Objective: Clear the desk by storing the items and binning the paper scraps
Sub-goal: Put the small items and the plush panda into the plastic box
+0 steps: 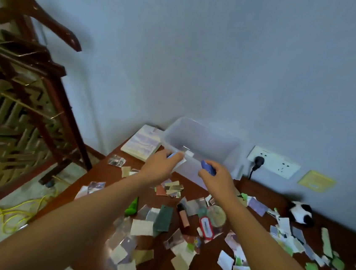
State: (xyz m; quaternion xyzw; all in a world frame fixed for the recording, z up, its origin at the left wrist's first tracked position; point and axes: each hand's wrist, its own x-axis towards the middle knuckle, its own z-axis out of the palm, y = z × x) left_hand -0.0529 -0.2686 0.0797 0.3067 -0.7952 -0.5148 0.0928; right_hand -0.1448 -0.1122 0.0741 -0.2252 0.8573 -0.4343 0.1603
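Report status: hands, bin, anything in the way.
Left hand pinches small blue piece at clear bin near rim; right hand grips blue item alongside. Paper scraps litter desk.

Home room, carved wooden furniture [23, 96], wall socket [274, 163], plush panda [301, 212] on wooden desk [202, 267]

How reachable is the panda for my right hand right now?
Probably yes, once emptied. The panda lies uncovered on the desk to the right with nothing in between, but the right hand is gripping a blue item.
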